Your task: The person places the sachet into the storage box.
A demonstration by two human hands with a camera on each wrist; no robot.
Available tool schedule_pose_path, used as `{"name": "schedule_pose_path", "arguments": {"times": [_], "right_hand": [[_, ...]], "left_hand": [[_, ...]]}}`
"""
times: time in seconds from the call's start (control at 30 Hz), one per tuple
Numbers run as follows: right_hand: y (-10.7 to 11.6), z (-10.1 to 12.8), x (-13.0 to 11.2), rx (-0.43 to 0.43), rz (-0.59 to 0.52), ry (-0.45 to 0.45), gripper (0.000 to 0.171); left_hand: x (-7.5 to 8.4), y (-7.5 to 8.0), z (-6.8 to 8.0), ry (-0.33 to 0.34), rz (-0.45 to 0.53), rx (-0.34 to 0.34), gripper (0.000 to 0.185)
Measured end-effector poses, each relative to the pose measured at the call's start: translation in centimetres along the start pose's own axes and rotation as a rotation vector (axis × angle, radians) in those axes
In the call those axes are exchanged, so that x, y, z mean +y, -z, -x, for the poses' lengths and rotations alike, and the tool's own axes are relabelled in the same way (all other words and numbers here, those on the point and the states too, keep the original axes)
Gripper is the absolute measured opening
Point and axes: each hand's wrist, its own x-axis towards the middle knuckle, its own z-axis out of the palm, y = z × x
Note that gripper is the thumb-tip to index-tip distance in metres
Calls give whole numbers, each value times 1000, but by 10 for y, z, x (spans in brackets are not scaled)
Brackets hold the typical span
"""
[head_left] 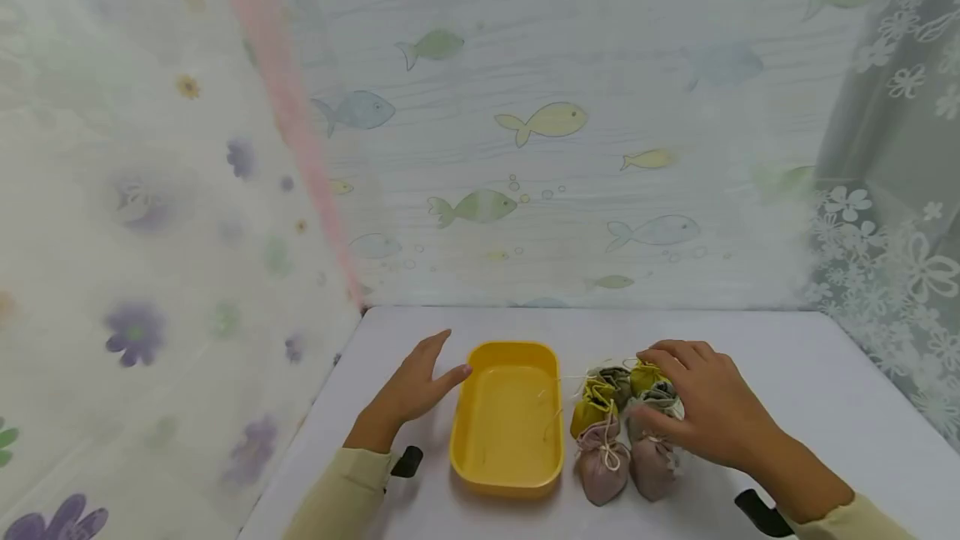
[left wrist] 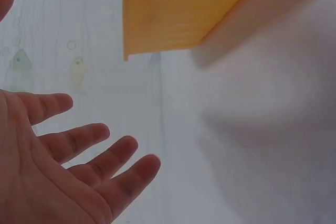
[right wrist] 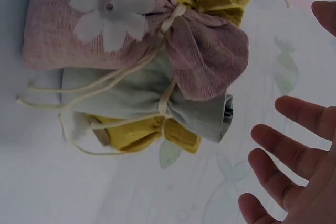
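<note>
A yellow plastic tray (head_left: 506, 423) lies in the middle of the table, with thin cords hanging over its right side. My left hand (head_left: 415, 386) hovers at its left side, fingers spread and palm facing the tray wall; the left wrist view shows the palm holding nothing. Right of the tray stand several small drawstring pouches: pink ones (head_left: 602, 469), yellow ones (head_left: 596, 407) and grey-green ones. My right hand (head_left: 701, 398) is just over their right side, fingers apart. In the right wrist view a pink pouch (right wrist: 100, 22) bears a white flower, and the fingers (right wrist: 283, 153) stand off from it.
The table (head_left: 817, 382) has a white cover. Behind it hangs a curtain (head_left: 562, 173) printed with fish; a flowered curtain (head_left: 150, 273) hangs on the left, and a sheer one with white flowers (head_left: 926, 265) on the right.
</note>
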Motion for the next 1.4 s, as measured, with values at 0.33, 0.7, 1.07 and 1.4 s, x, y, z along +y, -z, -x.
{"name": "schedule_pose_path", "arguments": {"times": [0.33, 0.7, 1.07, 1.4], "right_hand": [[-11, -4, -14, 27, -66, -1, 61], [-27, -4, -27, 47, -147, 28, 40], [-40, 0, -35, 46, -121, 39, 36], [-45, 3, -39, 35, -60, 19, 36]], "left_hand": [[-6, -23, -2, 74, 130, 22, 83], [-8, -40, -5, 106, 385, -33, 78], [-19, -53, -6, 133, 554, -20, 56], [-28, -58, -3, 102, 751, -61, 55]]}}
